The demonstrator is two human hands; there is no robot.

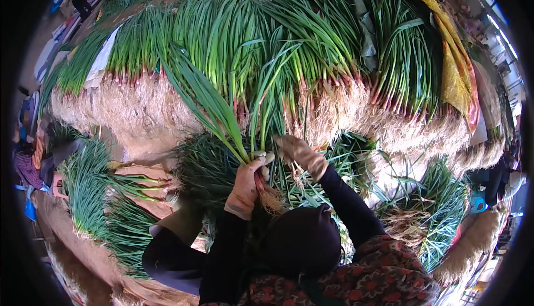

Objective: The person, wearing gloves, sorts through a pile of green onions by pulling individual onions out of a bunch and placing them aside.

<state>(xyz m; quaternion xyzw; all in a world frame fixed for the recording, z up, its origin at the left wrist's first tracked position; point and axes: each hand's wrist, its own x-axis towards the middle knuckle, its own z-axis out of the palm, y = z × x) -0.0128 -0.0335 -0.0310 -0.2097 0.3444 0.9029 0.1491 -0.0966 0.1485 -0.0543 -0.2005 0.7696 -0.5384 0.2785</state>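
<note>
In the middle, the gloved left hand (245,186) is closed around green stalks (235,133), roots (271,199) hanging below; the blurred right hand (300,154) is just beside them (how open, or gripping what, I cannot tell). Loose leaves (206,162) lie beneath, long-rooted bundles (217,39) bank up beyond, and at far right stands a blue container (477,203), contents unclear.

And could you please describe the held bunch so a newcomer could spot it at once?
Find the bank of green stalks across the top, then the left hand below its middle. Unlike those stacked stalks, the held bunch slants up and left across the bank, its reddish stem bases showing beside the hand.
</note>
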